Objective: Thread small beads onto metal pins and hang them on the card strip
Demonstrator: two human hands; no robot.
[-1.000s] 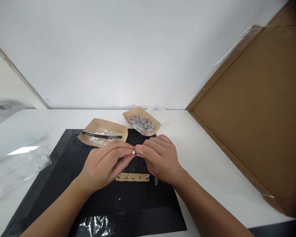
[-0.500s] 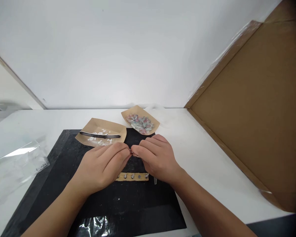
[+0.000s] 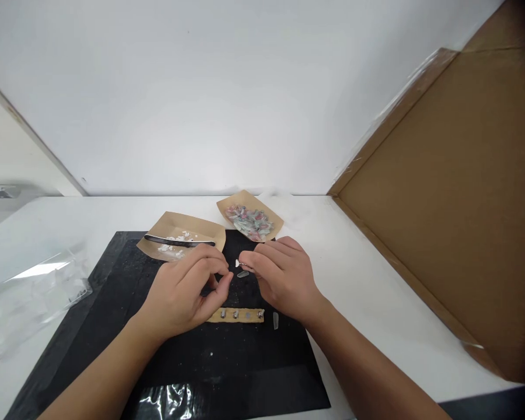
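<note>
My right hand (image 3: 286, 277) pinches a small metal piece with a white tip (image 3: 237, 263) pointing left. Facing it, my left hand (image 3: 186, 291) has its thumb and fingertips close together; whether anything lies between them is too small to tell. Just below the white tip, a clear nail-shaped piece (image 3: 243, 273) lies on the black mat (image 3: 245, 361). A tan strip (image 3: 241, 315) bearing several small metal studs sits lower, partly covered by my left hand. Another clear piece (image 3: 275, 320) rests right of the strip.
Behind my left hand, a paper tray (image 3: 170, 218) holds white bits and a dark file (image 3: 179, 241). Another tray (image 3: 275, 220) holds clear and pink pieces. A plastic bag (image 3: 35, 297) lies left; a cardboard box (image 3: 455, 204) stands right.
The hands have parted slightly, my left thumb dropping away from my right fingers. The white tip and the clear piece below it now show between them.
</note>
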